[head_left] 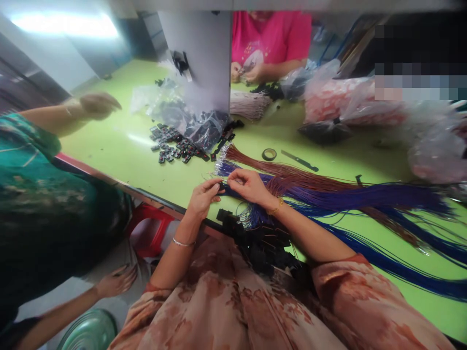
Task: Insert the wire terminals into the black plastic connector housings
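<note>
Table [120, 146]: lime-green top, red trim on near edge | Pillar [204, 53]: pale grey, square, rising at mid-table | Light [62, 24]: bright glare upper left, blown out | Wall [54, 65]: grey, blurred | Stool [149, 228]: red, below table edge | Floor [54, 291]: pale grey

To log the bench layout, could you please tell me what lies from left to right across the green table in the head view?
A co-worker's hand → small black parts → left hand → right hand (both pinching ends of the wires) → black strip → clear bag
</note>
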A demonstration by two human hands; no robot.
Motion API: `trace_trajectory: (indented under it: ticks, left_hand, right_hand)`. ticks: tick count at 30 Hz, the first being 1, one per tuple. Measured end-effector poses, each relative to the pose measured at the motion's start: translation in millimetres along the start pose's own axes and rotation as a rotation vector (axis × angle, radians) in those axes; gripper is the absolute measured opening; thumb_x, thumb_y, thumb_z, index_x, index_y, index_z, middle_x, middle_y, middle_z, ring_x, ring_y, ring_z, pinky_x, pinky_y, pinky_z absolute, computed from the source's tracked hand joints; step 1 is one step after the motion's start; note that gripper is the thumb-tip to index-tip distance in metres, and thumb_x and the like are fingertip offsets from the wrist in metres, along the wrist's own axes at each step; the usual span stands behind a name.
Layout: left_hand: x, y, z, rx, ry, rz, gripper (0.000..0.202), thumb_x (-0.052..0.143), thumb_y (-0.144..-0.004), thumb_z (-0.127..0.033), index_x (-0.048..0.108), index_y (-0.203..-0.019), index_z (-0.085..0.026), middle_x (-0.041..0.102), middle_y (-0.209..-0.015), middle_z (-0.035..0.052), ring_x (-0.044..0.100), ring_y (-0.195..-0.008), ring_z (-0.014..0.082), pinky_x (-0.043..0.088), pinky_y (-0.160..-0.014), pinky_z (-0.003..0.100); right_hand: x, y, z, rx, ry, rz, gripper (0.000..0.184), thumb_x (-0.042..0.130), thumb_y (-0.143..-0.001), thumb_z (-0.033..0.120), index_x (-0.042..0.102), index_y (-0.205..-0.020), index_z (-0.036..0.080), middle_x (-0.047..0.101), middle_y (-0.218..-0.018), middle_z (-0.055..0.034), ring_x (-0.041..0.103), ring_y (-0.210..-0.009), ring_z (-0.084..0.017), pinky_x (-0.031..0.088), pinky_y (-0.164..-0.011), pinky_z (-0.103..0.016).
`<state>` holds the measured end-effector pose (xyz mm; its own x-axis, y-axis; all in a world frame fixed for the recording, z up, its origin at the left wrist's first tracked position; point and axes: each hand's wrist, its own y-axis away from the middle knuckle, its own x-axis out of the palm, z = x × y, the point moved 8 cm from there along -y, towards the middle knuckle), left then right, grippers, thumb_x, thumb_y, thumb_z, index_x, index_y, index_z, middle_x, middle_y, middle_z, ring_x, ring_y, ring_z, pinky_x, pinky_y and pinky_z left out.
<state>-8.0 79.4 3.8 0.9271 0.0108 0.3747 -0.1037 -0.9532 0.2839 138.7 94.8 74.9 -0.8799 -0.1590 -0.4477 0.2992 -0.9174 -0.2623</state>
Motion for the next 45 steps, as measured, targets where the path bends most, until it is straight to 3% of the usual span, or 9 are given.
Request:
trace_trajectory:
  ticks: [6,12,18,23,29,38,45]
  left_hand:
    - [5.3,-8.4,-3.2,0.054,0.167,0.034,0.024,0.080,-0.067,-0.019,0.065,-0.086,-0.016,0.062,-0.072,-0.0017,0.057,-0.063,0.0056,0.045,-0.059,0.018]
    - [12.8,-7.0,3.5,-0.027,0.228,0.052,0.035,0.070,-0.079,-0.023,0.065,-0.114,-0.021,0.061,-0.075,-0.0010,0.060,-0.072,0.0096,0.046,-0.062,0.020]
    - [13.1,-10.4,7.3,-0.025,0.277,0.060,0.012,0.072,-0.077,-0.019,0.064,-0.087,-0.017,0.060,-0.075,-0.0008,0.056,-0.066,0.0061,0.045,-0.057,0.015]
    - [14.6,-10.3,10.8,-0.068,0.273,0.074,0.019,0.069,-0.080,-0.021,0.067,-0.099,-0.017,0.064,-0.078,0.0023,0.059,-0.067,0.0078,0.047,-0.057,0.016]
    - [18.7,-9.2,9.5,-0.082,0.310,0.088,0.017,0.067,-0.083,-0.019,0.067,-0.099,-0.014,0.064,-0.079,0.0036,0.058,-0.065,0.0069,0.046,-0.056,0.015]
    - [16.7,-9.8,11.2,-0.062,0.314,0.097,0.020,0.071,-0.079,-0.019,0.069,-0.098,-0.013,0.064,-0.076,0.0029,0.058,-0.065,0.0073,0.044,-0.057,0.016]
    - [13.3,-6.8,11.3,0.062,0.196,0.001,0.027,0.080,-0.068,-0.025,0.069,-0.091,-0.015,0.064,-0.072,-0.0002,0.057,-0.062,0.0068,0.046,-0.060,0.018]
  right_hand:
    - [3.7,2.2,0.3,-0.002,0.011,-0.002,0.013,0.054,-0.075,0.026,0.061,-0.071,0.016,0.050,-0.059,0.0040,0.038,-0.054,-0.009,0.030,-0.055,-0.022]
    - [5.3,4.2,4.2,-0.009,0.078,0.007,0.012,0.053,-0.074,0.027,0.056,-0.068,0.018,0.044,-0.056,0.0051,0.035,-0.053,-0.009,0.029,-0.054,-0.022]
    - [4.2,4.4,6.0,0.013,0.101,0.008,0.010,0.053,-0.072,0.027,0.055,-0.067,0.019,0.043,-0.055,0.0051,0.035,-0.052,-0.009,0.029,-0.054,-0.023]
    - [6.0,4.4,7.3,0.012,0.125,0.032,0.010,0.052,-0.071,0.027,0.054,-0.067,0.018,0.044,-0.055,0.0047,0.036,-0.052,-0.009,0.028,-0.054,-0.024]
    - [9.1,5.1,7.9,-0.008,0.137,0.040,0.009,0.053,-0.070,0.024,0.053,-0.064,0.018,0.046,-0.055,0.0045,0.036,-0.051,-0.009,0.028,-0.054,-0.023]
    - [10.9,4.9,5.6,-0.052,0.122,0.014,0.007,0.054,-0.069,0.022,0.054,-0.063,0.018,0.045,-0.054,0.0050,0.037,-0.050,-0.008,0.028,-0.053,-0.023]
    - [16.6,6.0,1.1,-0.073,0.126,0.008,0.011,0.055,-0.072,0.023,0.052,-0.063,0.018,0.048,-0.057,0.0041,0.037,-0.052,-0.008,0.028,-0.054,-0.023]
